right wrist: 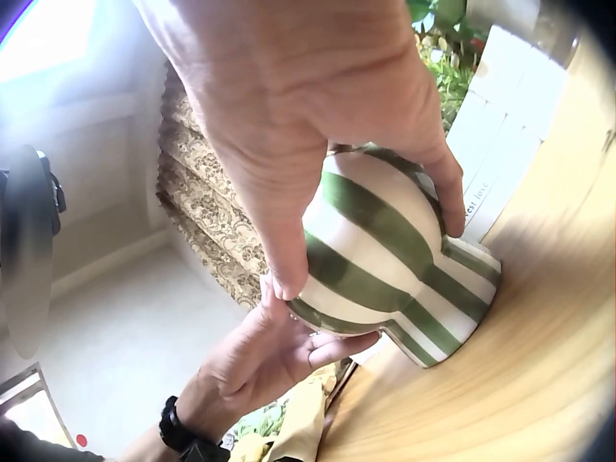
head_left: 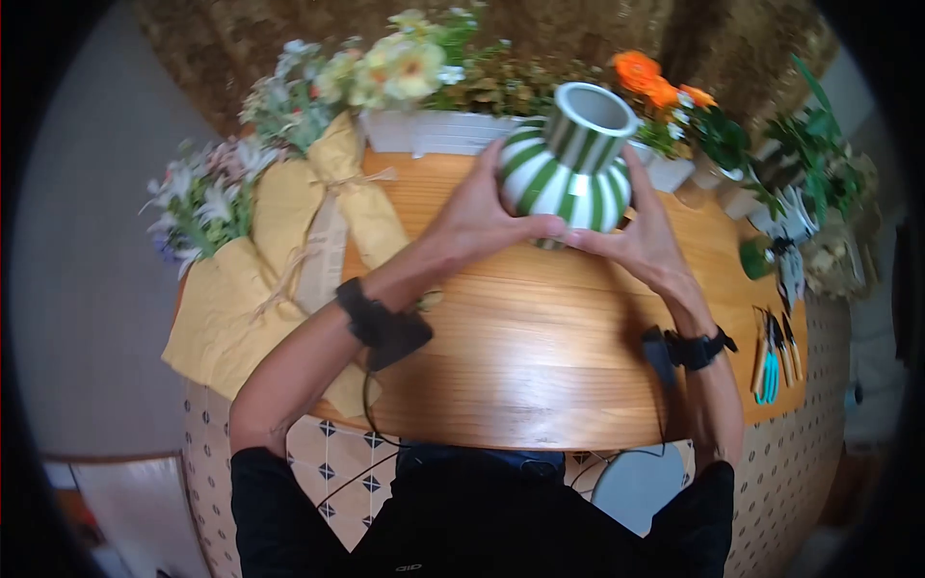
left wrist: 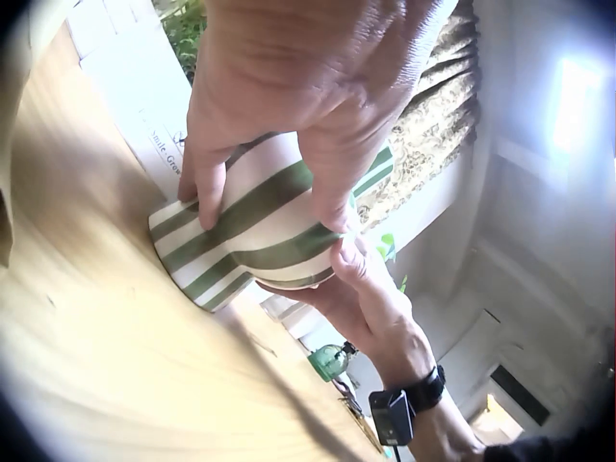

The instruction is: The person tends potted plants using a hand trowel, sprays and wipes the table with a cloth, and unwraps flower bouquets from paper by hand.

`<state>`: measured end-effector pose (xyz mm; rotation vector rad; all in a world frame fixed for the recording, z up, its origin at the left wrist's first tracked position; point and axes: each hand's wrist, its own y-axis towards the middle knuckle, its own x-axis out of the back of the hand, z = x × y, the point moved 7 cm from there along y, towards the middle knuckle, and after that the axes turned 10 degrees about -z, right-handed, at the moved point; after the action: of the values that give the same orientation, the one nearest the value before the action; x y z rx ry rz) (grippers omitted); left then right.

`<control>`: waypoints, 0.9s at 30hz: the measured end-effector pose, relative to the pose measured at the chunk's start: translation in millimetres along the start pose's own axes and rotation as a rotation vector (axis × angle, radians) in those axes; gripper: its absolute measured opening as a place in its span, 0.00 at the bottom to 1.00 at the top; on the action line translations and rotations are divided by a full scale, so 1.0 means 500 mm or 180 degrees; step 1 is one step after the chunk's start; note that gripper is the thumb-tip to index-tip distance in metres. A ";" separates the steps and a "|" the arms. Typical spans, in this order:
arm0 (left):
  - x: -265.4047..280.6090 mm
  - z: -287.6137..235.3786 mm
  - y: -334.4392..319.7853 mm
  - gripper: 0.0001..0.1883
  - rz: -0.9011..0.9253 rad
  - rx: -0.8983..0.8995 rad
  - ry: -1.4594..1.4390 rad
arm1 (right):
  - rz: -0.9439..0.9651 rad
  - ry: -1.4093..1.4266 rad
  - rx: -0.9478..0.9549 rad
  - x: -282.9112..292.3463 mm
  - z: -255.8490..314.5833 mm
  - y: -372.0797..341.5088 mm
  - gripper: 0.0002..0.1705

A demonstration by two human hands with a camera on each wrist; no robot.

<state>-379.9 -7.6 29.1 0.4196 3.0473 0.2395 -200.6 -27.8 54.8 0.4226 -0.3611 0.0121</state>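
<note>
A green-and-white striped vase (head_left: 568, 183) with a round belly and a wide neck is held between both hands over the back of the wooden table. Its mouth faces up in the head view. My left hand (head_left: 482, 212) grips the belly from the left, thumb across the near side. From the right, my right hand (head_left: 641, 226) grips it the same way, and the two thumb tips meet at the front. In the left wrist view the striped foot of the vase (left wrist: 197, 260) shows close over the tabletop. The right wrist view shows fingers spread round the belly (right wrist: 375, 231).
Paper-wrapped bouquets (head_left: 289, 231) lie at the left. White planters (head_left: 434, 132) with flowers line the back edge. Potted plants (head_left: 819, 173) and a green glass jar (head_left: 756, 258) stand at the right, near scissors (head_left: 768, 371) and other small tools (head_left: 788, 347). A grey stool (head_left: 641, 486) stands below the front edge.
</note>
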 end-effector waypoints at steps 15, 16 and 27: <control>0.382 -0.006 -0.208 0.17 -0.1993 0.1025 0.0901 | 0.0700 -0.0893 0.1150 -0.187 0.225 -0.137 0.01; 0.375 0.004 -0.213 0.22 -0.2006 0.1100 0.0808 | 0.0665 -0.0911 0.1290 -0.231 0.237 -0.107 0.04; 0.359 0.089 -0.202 0.12 -0.1923 0.1781 -0.0787 | 0.0980 -0.1054 0.0628 -0.507 0.096 0.030 0.46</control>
<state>-575.6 -48.5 -37.2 -0.4320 2.7749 -0.6446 -455.7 -17.7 13.9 0.5624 -0.7531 0.2823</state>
